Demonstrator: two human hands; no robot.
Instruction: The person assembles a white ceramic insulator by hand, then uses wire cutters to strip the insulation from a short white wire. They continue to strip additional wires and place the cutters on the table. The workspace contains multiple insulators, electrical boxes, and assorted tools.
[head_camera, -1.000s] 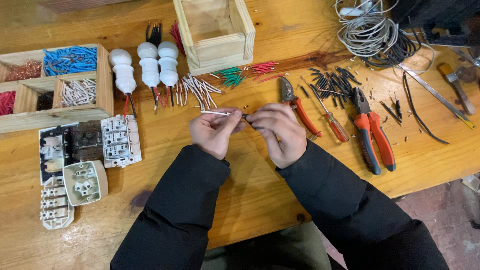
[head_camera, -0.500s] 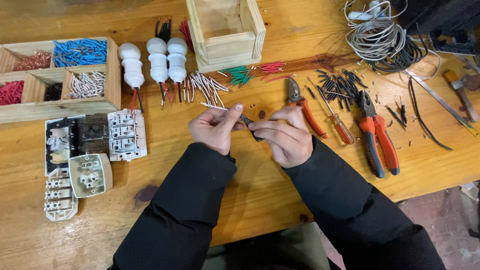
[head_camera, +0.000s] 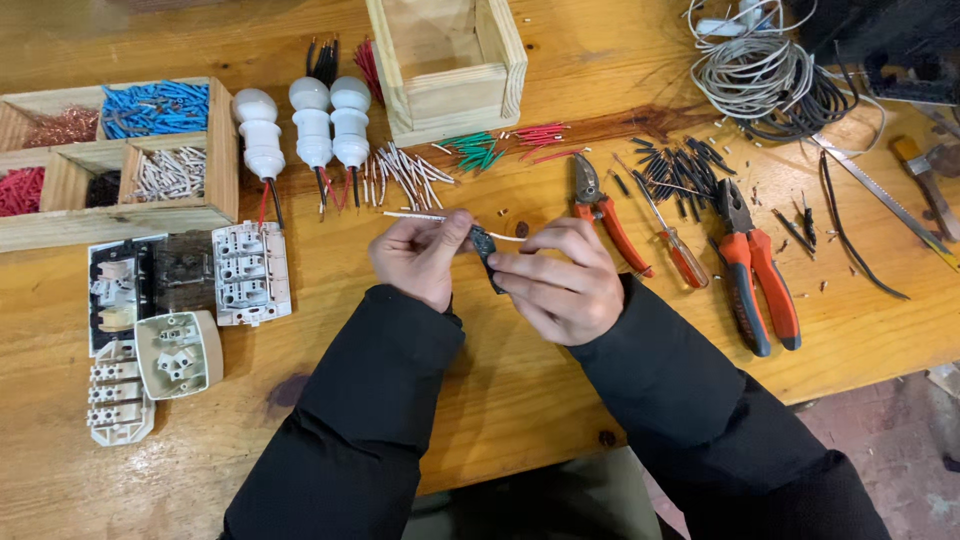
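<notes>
My left hand (head_camera: 422, 257) pinches a short white wire piece (head_camera: 412, 215) that sticks out to the left above the wooden workbench (head_camera: 520, 400). My right hand (head_camera: 563, 280) grips a small dark tool (head_camera: 487, 255), whose head meets the wire between the two hands. A thin white end of the wire shows past the tool toward my right fingers. Both sleeves are black. Just beyond my hands lies a loose pile of white wire pieces (head_camera: 398, 172).
A wooden compartment tray (head_camera: 222, 150) with blue, red, white and copper bits stands at far left, white lamp holders (head_camera: 310, 125) beside it, and switch and socket parts (head_camera: 180, 300) below. An open wooden box (head_camera: 448, 62) sits behind. Red-handled pliers (head_camera: 757, 270), cutters (head_camera: 605, 215), a screwdriver (head_camera: 675, 240) and coiled cable (head_camera: 765, 75) lie right.
The dark tool has turned more upright in my right hand and slid along the wire. Both hands stay together at the same spot; the view has shifted slightly.
</notes>
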